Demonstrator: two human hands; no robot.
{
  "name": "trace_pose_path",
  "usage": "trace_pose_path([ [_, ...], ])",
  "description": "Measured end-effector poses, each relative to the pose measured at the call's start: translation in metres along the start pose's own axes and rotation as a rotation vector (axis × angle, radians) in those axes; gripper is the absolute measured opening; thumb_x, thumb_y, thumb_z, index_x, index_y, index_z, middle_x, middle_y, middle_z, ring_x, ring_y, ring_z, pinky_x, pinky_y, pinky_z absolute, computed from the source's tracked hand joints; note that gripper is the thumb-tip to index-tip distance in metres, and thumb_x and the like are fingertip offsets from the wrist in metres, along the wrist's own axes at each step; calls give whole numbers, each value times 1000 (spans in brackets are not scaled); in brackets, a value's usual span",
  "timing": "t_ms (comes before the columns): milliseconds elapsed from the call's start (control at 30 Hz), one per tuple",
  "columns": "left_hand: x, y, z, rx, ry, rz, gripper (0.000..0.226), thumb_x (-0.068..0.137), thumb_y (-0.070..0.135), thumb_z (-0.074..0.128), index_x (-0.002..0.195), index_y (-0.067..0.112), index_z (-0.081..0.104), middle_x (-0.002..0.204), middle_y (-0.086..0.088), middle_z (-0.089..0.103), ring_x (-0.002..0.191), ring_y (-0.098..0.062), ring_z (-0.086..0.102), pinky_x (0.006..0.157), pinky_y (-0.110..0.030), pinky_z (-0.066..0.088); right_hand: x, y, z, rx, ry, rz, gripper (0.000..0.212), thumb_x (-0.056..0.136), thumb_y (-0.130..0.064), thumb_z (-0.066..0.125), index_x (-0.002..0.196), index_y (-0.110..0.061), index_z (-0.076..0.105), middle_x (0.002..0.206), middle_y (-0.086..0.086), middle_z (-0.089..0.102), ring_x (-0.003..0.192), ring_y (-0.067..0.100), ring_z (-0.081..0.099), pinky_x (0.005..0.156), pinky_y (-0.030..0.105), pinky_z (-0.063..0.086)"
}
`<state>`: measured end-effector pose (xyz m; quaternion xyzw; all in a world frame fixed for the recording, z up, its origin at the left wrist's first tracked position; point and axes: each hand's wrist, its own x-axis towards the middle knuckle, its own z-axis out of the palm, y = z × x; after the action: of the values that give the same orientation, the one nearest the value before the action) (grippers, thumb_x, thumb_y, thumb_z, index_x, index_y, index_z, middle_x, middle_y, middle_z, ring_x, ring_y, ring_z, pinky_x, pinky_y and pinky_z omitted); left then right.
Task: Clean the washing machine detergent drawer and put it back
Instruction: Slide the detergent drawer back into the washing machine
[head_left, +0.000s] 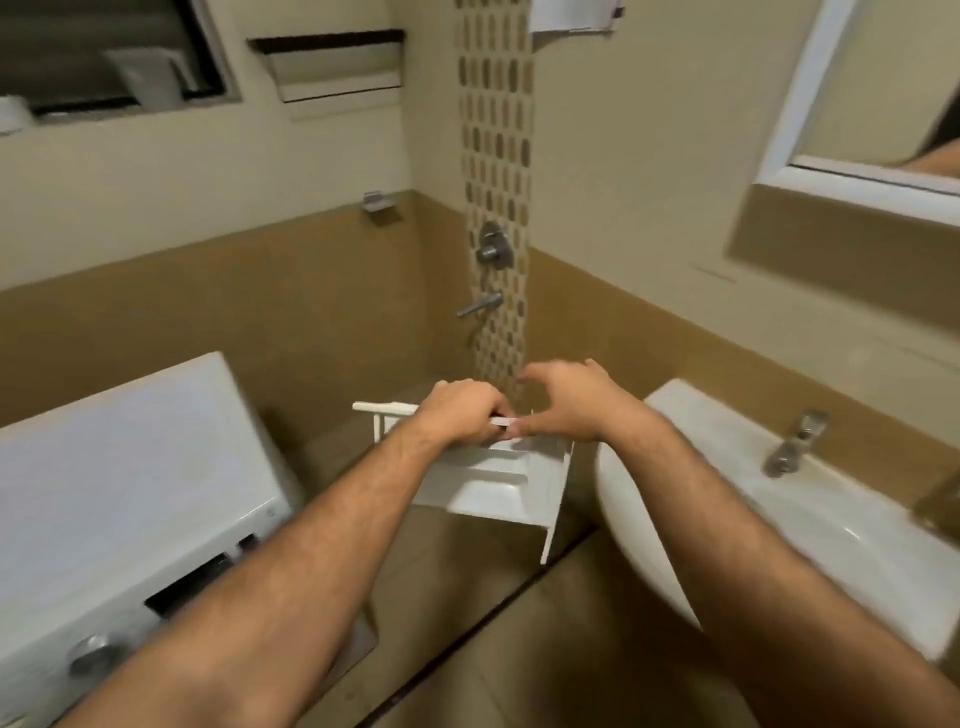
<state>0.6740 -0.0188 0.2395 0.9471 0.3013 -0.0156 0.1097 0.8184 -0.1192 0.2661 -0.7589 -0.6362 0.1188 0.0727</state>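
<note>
Detergent drawer (493, 483), midair left of the sink (675, 519): left hand (462, 410) curled on its rim, right hand (566, 405) pinching lightly; a loose grip risks dropping it.

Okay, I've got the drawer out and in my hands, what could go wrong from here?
The drawer hangs in mid-air over the floor, held only at its top edge by the left hand and right hand; it could slip and crack. Its side panel could knock the sink.

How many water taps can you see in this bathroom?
2: a grey metal spout tap on the patterned tile strip, and a chrome basin tap on the white sink. Others may be hidden.
</note>
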Motion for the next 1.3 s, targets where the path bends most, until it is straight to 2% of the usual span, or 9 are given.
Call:
trace_pose_path([
  [167, -74, -70, -9, 193, -124, -11, 21, 87, 45, 66, 106, 38, 70, 101, 12, 72, 101, -15, 63, 95, -40, 39, 20, -111, 58, -95, -176, -16, 54, 71, -51, 74, 115, -26, 58, 104, -4, 67, 94, 20, 62, 78, 35, 48],
  [333, -153, -132, -6, 198, -147, -88, 23, 88, 44, 65, 109, 35, 71, 98, 12, 72, 100, -15, 61, 105, -46, 32, 26, -198, 102, -70, -173, -85, 15, 71, -37, 64, 74, -24, 57, 71, -6, 62, 61, 12, 57, 50, 25, 38],
  [467, -211, -177, -5, 194, -44, -226, 24, 82, 44, 73, 102, 31, 71, 97, 12, 72, 102, -16, 62, 111, -51, 23, 34, -257, 131, 52, -227, -151, 18, 67, -31, 62, 60, -17, 52, 53, -6, 55, 49, 14, 52, 43, 23, 33],
  [567, -254, -210, 2, 192, 103, -346, 42, 79, 40, 76, 119, 29, 66, 117, 4, 68, 127, -21, 50, 117, -53, 13, 40, -299, 155, 202, -280, -186, 17, 71, -28, 61, 60, -17, 56, 50, -7, 53, 47, 13, 51, 39, 20, 33],
  [667, -295, -235, 14, 154, 350, -479, 77, 78, 34, 77, 146, 25, 43, 156, -8, 35, 151, -28, 8, 121, -52, 1, 49, -338, 182, 354, -309, -168, 27, 71, -24, 62, 50, -17, 47, 41, -9, 49, 42, 11, 48, 40, 20, 33],
  [733, -323, -250, 24, 35, 474, -635, 84, 81, 39, 75, 152, 23, 33, 161, -8, 26, 152, -27, 1, 123, -49, 4, 56, -362, 200, 445, -336, -155, 36, 72, -23, 64, 47, -17, 38, 36, -11, 41, 40, 12, 41, 43, 21, 32],
  [1100, -465, -296, 83, -476, 746, -1521, 64, 91, 55, 56, 138, 12, 50, 140, -10, 54, 129, -30, 49, 107, -43, 42, 83, -484, 297, 826, -567, -125, 42, 79, -18, 67, 57, -18, 31, 56, 2, 34, 55, 20, 35, 57, 30, 28],
  [1233, -484, -286, 100, -833, 911, -1736, 77, 86, 65, 56, 141, 13, 42, 141, -11, 51, 121, -30, 54, 102, -41, 44, 70, -519, 324, 911, -648, -63, 25, 82, -21, 68, 64, -14, 52, 65, 2, 52, 65, 22, 49, 61, 30, 39],
  [1300, -489, -279, 110, -1156, 1033, -1745, 68, 83, 71, 56, 132, 24, 46, 130, 0, 55, 102, -19, 58, 86, -44, 54, 61, -533, 337, 953, -695, -34, 12, 84, -22, 68, 76, -13, 63, 81, 6, 64, 75, 22, 59, 69, 31, 47],
])
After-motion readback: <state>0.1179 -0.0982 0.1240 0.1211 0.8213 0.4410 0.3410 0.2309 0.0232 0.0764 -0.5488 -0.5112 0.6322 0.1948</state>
